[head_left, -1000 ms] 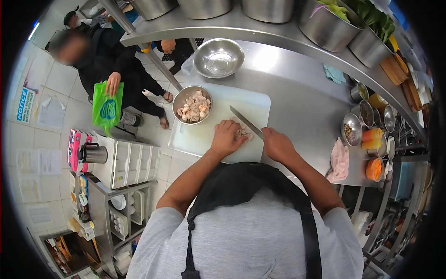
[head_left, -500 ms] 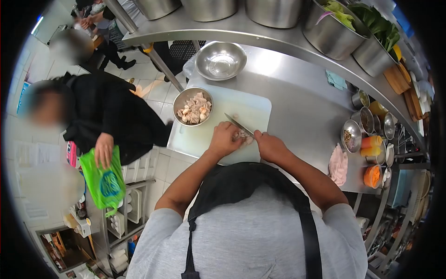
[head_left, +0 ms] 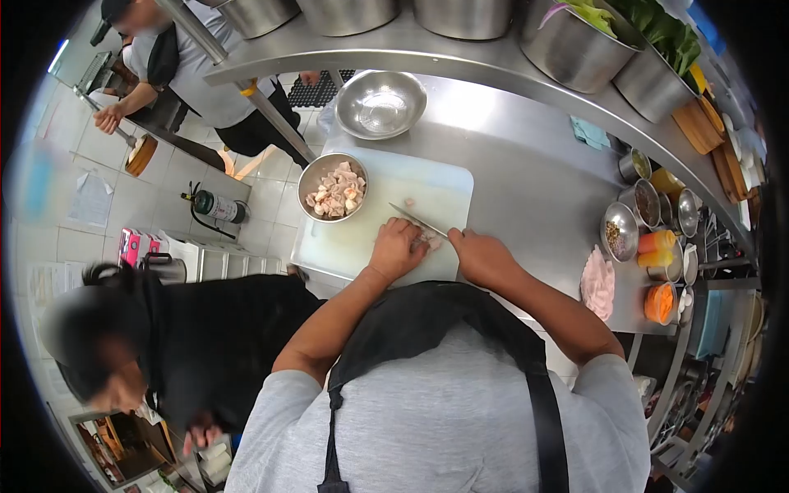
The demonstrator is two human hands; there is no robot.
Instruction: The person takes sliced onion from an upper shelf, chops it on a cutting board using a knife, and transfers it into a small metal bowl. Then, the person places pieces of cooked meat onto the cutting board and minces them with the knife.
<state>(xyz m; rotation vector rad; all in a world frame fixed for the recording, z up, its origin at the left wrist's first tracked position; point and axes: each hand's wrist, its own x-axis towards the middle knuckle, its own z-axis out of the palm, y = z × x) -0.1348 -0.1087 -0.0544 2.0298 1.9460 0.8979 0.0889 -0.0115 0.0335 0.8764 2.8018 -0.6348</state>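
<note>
My right hand (head_left: pixel 481 257) is wrapped round the handle of a kitchen knife (head_left: pixel 417 218), its blade slanting up and left over the white cutting board (head_left: pixel 444 177). My left hand (head_left: pixel 397 249) is closed, fingers curled down on pale chopped meat (head_left: pixel 431 239) close to the blade; the fingertips partly hide the pieces. One small scrap (head_left: pixel 409 201) lies apart beyond the blade. At the board's left edge stands a steel bowl (head_left: pixel 302 185) filled with larger pale chunks (head_left: pixel 337 191).
A steel colander or bowl (head_left: pixel 380 105) sits behind the board. To the right are a pink cloth (head_left: pixel 597 283), sauce bottles (head_left: pixel 657 249) and small bowls (head_left: pixel 620 232). An overhead shelf (head_left: pixel 394 51) holds steel containers. One co-worker (head_left: pixel 222 337) bends at left; another (head_left: pixel 193 62) stands farther back.
The knife and both my hands stay near the same spot, the blade slightly lower. The left co-worker has shifted down and closer, and the green bag is out of sight. Another co-worker shows clearly behind.
</note>
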